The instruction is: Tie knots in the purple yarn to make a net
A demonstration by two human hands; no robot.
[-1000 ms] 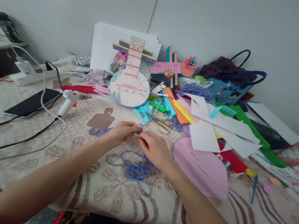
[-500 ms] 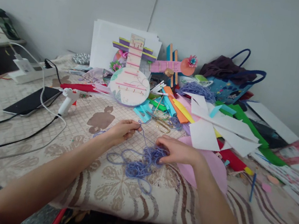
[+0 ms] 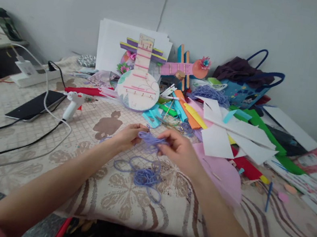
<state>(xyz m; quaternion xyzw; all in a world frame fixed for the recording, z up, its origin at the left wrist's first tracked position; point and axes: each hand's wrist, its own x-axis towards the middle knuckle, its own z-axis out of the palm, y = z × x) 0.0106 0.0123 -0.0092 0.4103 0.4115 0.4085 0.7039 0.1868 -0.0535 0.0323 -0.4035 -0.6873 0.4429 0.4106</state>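
A loose tangle of blue-purple yarn (image 3: 147, 177) lies on the patterned tablecloth in front of me. My right hand (image 3: 178, 149) pinches a small bunch of the same yarn (image 3: 151, 141), lifted above that tangle. On the bunch's left side, my left hand (image 3: 129, 136) has its fingers closed on the yarn, and a loop shows at its fingertips. The two hands are close together with the bunch between them. A pink paper piece (image 3: 222, 176) lies beside my right forearm, partly covered by white scraps.
A white glue gun (image 3: 72, 106) with cables and a black tablet-like object (image 3: 36, 105) are on the left. Behind the hands stands a round decorated board (image 3: 137, 90). Scissors (image 3: 175, 126), paper scraps and a blue bag (image 3: 238, 93) fill the back right.
My right hand has lifted part of the yarn off the table and brought it up and left, beside my left hand. My left hand has barely moved.
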